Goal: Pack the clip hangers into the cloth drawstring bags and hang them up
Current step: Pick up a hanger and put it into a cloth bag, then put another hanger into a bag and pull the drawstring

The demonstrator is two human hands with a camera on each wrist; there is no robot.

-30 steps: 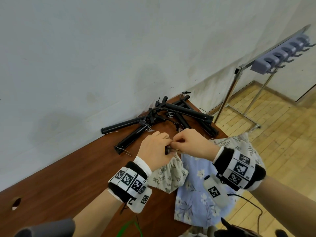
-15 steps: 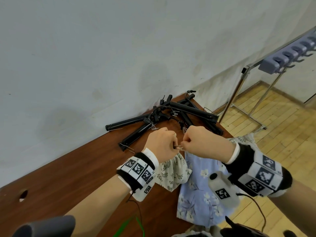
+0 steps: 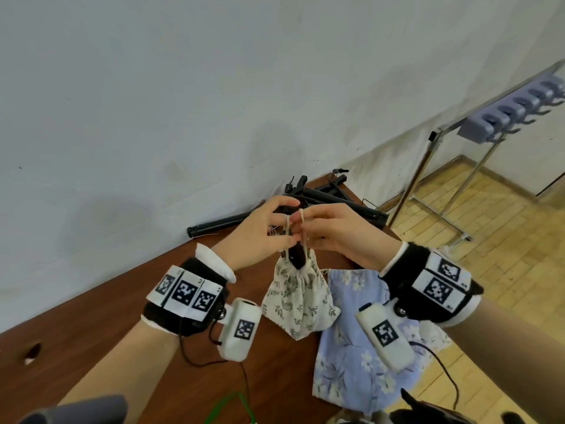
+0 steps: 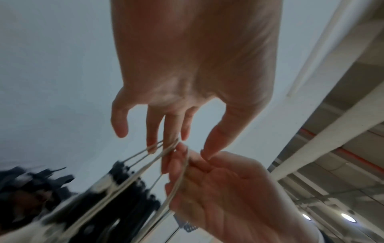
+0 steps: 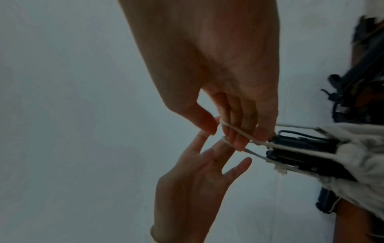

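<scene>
A leaf-print cloth bag (image 3: 301,298) hangs above the brown table (image 3: 122,301) by its cream drawstring (image 3: 301,231). Black clip hangers (image 3: 295,258) poke out of its gathered mouth. My right hand (image 3: 305,228) pinches the drawstring (image 5: 239,133) between thumb and fingers. My left hand (image 3: 284,228) faces it with fingers nearly straight, and loops of the cord (image 4: 153,148) lie over its fingertips. In the right wrist view the bag (image 5: 357,148) and its hangers (image 5: 301,148) sit just right of both hands. More loose clip hangers (image 3: 324,195) lie piled at the table's far end.
A blue floral bag (image 3: 351,347) lies flat on the table's right edge under my right wrist. A metal rack with a row of grey hooks (image 3: 513,108) stands on the wooden floor to the right. The white wall runs close behind the table.
Both hands have risen from the table and lifted the leaf-print bag by its drawstring. The left hand's fingers have straightened and the cord now runs over them.
</scene>
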